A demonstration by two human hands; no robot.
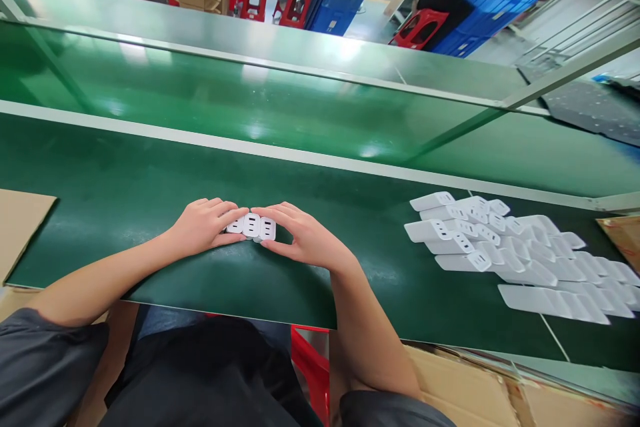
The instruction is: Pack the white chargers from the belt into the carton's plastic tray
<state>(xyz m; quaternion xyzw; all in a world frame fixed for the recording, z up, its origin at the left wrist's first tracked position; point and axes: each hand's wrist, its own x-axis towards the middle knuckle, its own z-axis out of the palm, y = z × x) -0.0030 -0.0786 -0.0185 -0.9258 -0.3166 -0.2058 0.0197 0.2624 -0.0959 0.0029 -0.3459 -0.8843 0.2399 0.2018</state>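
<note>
Holding three lined-up socket blocks [251,225] between left hand [201,225] and right hand [311,235]; many white blocks [530,272] at right apparently remain

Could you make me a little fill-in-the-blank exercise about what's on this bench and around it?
1. The left hand and right hand both touch slotted, plastic-looking blocks coloured ____.
2. The smooth, shiny tabletop beneath them is ____.
3. A larger cluster of similar blocks is on the person's ____ side.
4. The plastic-looking stools in the background are ____.

Missing words: white; green; right; red.
</note>
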